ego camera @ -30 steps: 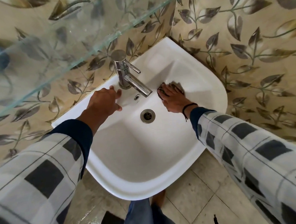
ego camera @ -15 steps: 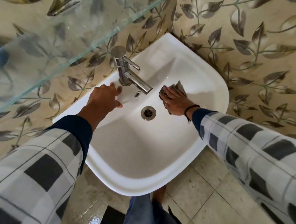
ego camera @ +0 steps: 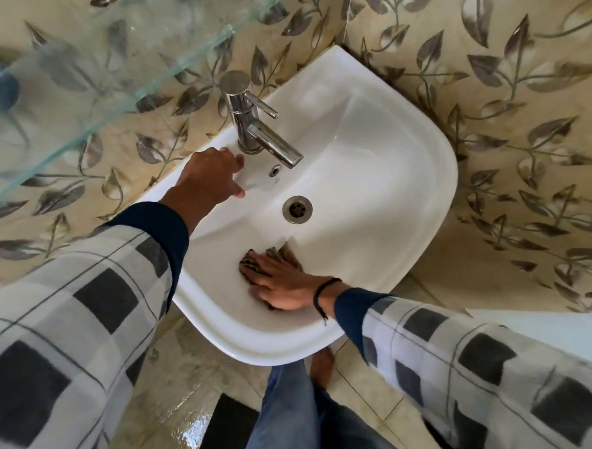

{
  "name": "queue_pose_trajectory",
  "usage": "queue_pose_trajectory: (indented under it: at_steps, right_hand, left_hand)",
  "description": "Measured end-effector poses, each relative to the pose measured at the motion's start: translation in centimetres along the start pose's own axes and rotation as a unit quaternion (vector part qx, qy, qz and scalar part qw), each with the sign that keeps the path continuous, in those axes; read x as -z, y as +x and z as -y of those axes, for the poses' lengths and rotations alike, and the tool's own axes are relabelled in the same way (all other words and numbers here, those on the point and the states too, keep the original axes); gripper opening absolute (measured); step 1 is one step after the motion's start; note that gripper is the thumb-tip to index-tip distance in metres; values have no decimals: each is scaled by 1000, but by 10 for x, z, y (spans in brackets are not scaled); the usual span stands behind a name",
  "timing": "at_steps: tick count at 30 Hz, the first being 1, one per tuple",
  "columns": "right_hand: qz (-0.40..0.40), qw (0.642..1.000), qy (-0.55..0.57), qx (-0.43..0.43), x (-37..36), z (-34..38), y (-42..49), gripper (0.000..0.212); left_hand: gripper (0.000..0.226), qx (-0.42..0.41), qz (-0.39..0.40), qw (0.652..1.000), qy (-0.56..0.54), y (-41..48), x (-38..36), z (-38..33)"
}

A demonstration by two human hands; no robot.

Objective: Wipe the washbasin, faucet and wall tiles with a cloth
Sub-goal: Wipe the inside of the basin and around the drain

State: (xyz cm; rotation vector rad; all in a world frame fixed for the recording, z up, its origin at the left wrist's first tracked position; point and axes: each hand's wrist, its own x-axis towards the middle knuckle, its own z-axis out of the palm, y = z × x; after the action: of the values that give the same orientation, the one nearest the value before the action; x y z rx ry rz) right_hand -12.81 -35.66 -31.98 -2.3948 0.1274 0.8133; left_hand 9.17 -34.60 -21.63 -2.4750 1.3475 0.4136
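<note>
Cloth mostly hidden under the right hand, only dark crumpled edges peeking out past the fingertips, blurred. Right hand flat, fingers together, pressed down on the cloth against the near inner slope of the washbasin, just short of the drain. Left hand braced on the back ledge just beside the base of the faucet, fingers curled downward, holding nothing. Glass shelf overhead blurring the wall tiles behind it. Basin white, glossy; faucet chrome, spout angled over the bowl. Checked sleeves cut off at frame edges.
</note>
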Motion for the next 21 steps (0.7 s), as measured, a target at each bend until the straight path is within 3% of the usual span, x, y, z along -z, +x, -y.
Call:
queue_pose_trajectory:
  at_steps: [5, 9, 11, 13, 16, 18, 21]
  right_hand:
    - [43, 996, 69, 21, 4, 23, -17, 59]
    - [169, 978, 98, 68, 22, 17, -62, 58]
    - [238, 967, 79, 48, 40, 0, -81, 58]
    - [250, 967, 36, -12, 62, -36, -87, 59]
    - [178, 966, -123, -138, 82, -97, -85, 53]
    - [143, 943, -264, -142, 82, -115, -81, 53]
    - [143, 934, -316, -92, 66, -97, -81, 55]
  left_hand:
    - [64, 6, -12, 1000, -3, 2, -1, 1]
    - [68, 14, -12, 1000, -8, 4, -8, 5]
    - [71, 19, -16, 1000, -5, 3, -11, 7]
    - [70, 14, -18, 1000, -1, 1, -11, 7]
    - [69, -1, -13, 1000, 0, -1, -5, 4]
    - [68, 1, -12, 1000, -7, -4, -2, 3]
    - [64, -10, -19, 1000, -1, -6, 1, 1]
